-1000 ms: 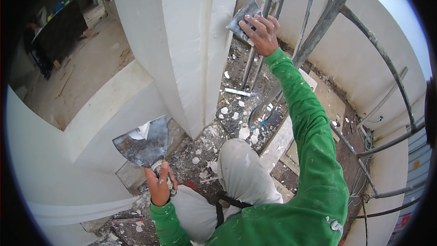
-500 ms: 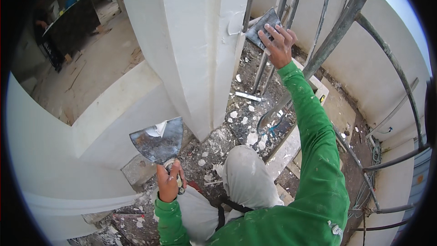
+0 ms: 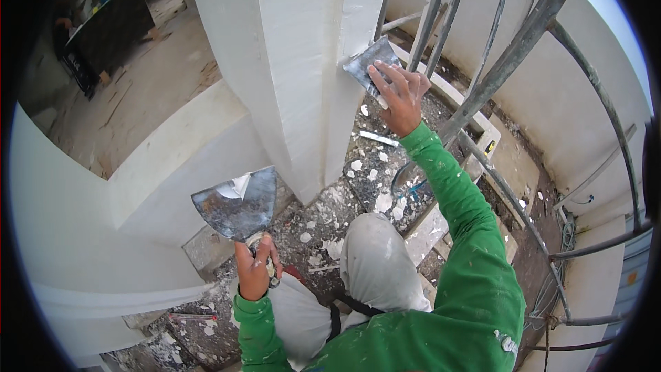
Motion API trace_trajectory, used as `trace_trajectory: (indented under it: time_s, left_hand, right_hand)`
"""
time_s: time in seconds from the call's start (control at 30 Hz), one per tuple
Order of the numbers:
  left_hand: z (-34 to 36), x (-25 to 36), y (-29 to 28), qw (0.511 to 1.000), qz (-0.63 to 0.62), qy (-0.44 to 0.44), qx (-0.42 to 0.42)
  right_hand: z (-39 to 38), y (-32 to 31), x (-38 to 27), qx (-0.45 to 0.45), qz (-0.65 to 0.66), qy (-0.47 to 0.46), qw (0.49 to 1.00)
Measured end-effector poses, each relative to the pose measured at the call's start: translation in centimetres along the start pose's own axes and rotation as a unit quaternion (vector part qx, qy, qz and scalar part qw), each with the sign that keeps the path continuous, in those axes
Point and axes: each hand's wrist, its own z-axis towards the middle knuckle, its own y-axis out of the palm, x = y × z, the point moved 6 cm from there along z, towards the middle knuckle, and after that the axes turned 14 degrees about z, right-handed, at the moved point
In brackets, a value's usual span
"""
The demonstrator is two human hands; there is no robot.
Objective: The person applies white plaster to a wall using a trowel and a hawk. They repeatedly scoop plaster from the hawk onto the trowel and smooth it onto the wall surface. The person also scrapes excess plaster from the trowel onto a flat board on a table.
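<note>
My left hand (image 3: pixel 256 265) is closed round the handle of a wide putty knife (image 3: pixel 237 210), held blade up at the lower left. A dab of white filler (image 3: pixel 236 186) sits near the blade's upper edge. My right hand (image 3: pixel 399 97) grips a second putty knife (image 3: pixel 370 66), fingers spread over its grey metal blade. That blade's left edge meets the right face of the white pillar (image 3: pixel 303 62). The handle of this knife is mostly hidden under my hand.
Metal scaffold tubes (image 3: pixel 513 48) stand close by on the right. White flakes (image 3: pixel 383 202) litter the rough ground (image 3: pixel 323 217) around my knee. A low white wall (image 3: pixel 179 158) runs off to the left, and a person (image 3: pixel 72 55) stands beyond it beside a dark panel (image 3: pixel 113 28).
My right hand has moved down and left with its putty knife along the pillar's right face. The left hand and its knife have shifted only slightly.
</note>
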Motion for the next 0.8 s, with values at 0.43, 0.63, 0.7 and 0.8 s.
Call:
trace_trajectory:
  time_s: [0.43, 0.63, 0.7, 0.8]
  left_hand:
    - [0.1, -0.3, 0.0, 0.999, 0.014, 0.016, -0.033]
    - [-0.9, 1.0, 2.4, 0.967, -0.187, 0.042, -0.166]
    - [-1.3, 1.5, 3.9, 0.932, -0.271, 0.012, -0.239]
    - [-1.2, 2.3, 5.7, 0.871, -0.357, -0.052, -0.334]
  right_hand:
    - [2.8, 1.2, -2.2, 0.039, 0.008, 0.040, 0.998]
    - [-2.7, -1.3, -4.0, -0.017, 0.130, 0.078, 0.988]
    - [-2.1, -4.4, -5.7, 0.027, 0.278, 0.102, 0.955]
    - [-2.6, -7.2, -10.0, 0.021, 0.552, 0.252, 0.795]
